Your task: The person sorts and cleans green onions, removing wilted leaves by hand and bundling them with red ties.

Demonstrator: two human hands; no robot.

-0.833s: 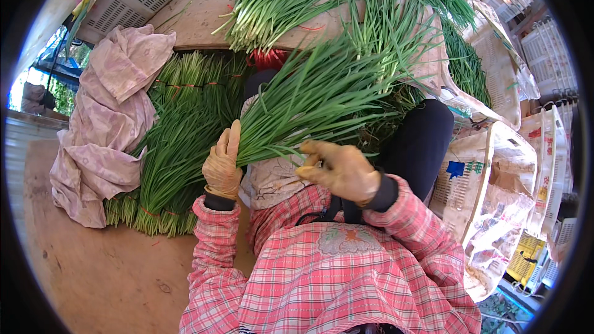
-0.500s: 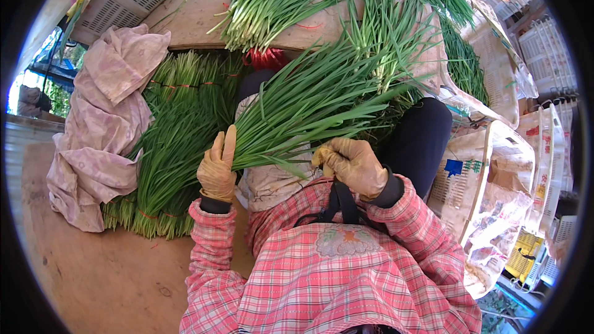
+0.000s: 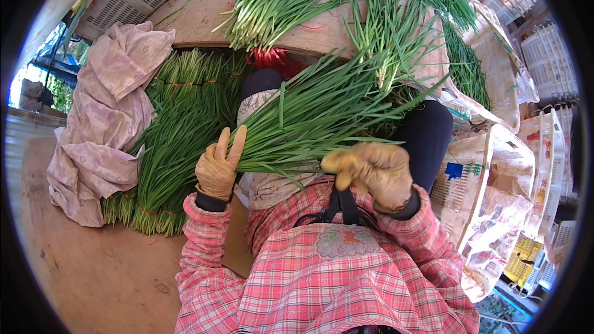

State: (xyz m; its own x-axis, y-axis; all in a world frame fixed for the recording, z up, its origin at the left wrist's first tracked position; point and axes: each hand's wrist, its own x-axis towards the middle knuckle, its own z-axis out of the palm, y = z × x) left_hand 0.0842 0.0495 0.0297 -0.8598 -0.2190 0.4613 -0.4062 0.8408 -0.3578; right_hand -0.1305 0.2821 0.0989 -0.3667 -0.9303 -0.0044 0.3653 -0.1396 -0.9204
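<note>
My gloved left hand (image 3: 216,166) is wrapped round the lower end of a loose bunch of garlic chives (image 3: 328,111), two fingers raised beside the stalks. The green leaves fan out to the right above my lap. My gloved right hand (image 3: 374,173) is beside the bunch's near edge, fingers curled and blurred by motion. What it pinches, if anything, cannot be made out. To the left lie tied bundles of garlic chives (image 3: 179,130) with red bands.
Loose chives (image 3: 281,3) lie on a wooden board (image 3: 204,12) ahead. A pinkish cloth (image 3: 102,130) is heaped at the left. White plastic crates (image 3: 476,204) stand at the right, and another crate (image 3: 133,3) is at the far left. My knee (image 3: 427,139) rises beyond my right hand.
My right hand has moved right and turned, with its fingers now blurred. The chives' leaves have spread farther to the right, while my left hand keeps its hold.
</note>
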